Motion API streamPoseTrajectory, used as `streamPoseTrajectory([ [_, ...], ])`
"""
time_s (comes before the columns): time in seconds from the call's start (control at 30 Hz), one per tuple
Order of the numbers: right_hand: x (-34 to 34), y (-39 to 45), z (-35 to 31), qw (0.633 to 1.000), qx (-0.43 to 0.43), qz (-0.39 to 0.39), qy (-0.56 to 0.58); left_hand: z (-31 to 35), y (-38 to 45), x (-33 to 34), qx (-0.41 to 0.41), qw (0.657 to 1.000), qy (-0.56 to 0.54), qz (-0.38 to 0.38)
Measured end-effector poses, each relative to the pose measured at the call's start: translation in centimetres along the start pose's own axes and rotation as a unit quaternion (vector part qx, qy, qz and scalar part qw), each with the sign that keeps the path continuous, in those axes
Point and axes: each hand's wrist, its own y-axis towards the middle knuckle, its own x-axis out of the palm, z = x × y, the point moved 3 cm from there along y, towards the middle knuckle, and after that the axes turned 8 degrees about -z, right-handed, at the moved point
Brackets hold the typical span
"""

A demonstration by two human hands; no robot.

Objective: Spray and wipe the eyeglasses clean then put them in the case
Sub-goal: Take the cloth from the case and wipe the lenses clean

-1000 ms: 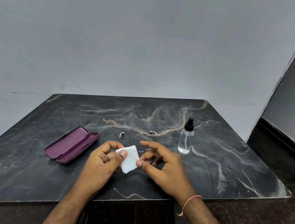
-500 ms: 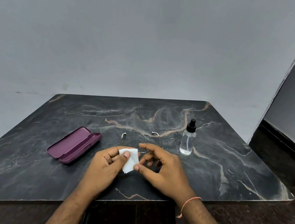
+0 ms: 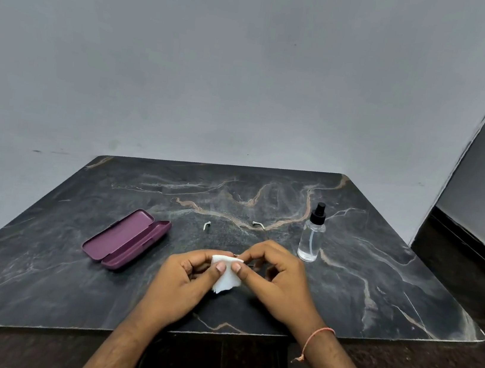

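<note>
Left hand (image 3: 182, 278) pinches white cloth (image 3: 225, 276); right hand (image 3: 276, 274) pinches thin-framed eyeglasses (image 3: 247, 264), mostly hidden between hands. Step: wiping lens. Next: fold temples, carry to open case (image 3: 126, 239) left of left hand.

Purple case (image 3: 126, 240), white cloth (image 3: 226, 278), black veined table (image 3: 377, 280).

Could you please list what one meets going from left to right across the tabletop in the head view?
Open purple case → left hand → white wipe → right hand → spray bottle.
</note>
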Motion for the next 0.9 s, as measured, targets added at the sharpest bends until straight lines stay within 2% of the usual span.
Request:
streamPoseTrajectory([
  [0.1,0.0,-0.1,0.5,0.997,0.054,0.013,0.058,0.0,-0.1,0.2,-0.017,1.000,-0.005,0.026],
  [0.23,0.0,-0.2,0.7,0.992,0.074,0.013,0.101,0.0,-0.2,-0.1,0.010,0.996,0.052,0.072],
  [0.37,0.5,-0.1,0.7,0.984,0.101,-0.051,0.135,-0.1,-0.2,-0.2,0.027,0.998,0.040,0.047],
  [0.43,0.5,0.0,0.9,0.984,0.099,-0.057,0.134,0.1,-0.3,-0.1,0.026,0.998,0.049,0.036],
  [0.5,0.3,0.0,1.2,0.981,0.097,-0.032,0.165,0.1,-0.4,-0.2,0.006,0.995,0.062,0.073],
  [0.63,-0.7,0.0,1.5,0.976,0.110,0.068,0.174,-1.1,-0.4,-1.4,-0.085,0.967,0.111,0.215],
  [0.7,-1.0,0.0,1.7,0.974,0.111,0.101,0.172,-1.9,-0.1,-1.6,-0.102,0.958,0.173,0.206],
  [0.77,-1.2,-0.1,1.7,0.973,0.110,0.124,0.159,-2.2,0.0,-1.2,-0.114,0.951,0.234,0.164],
  [0.9,-1.5,-0.1,1.7,0.970,0.110,0.162,0.143,-2.5,0.4,-1.2,-0.115,0.953,0.251,0.122],
])
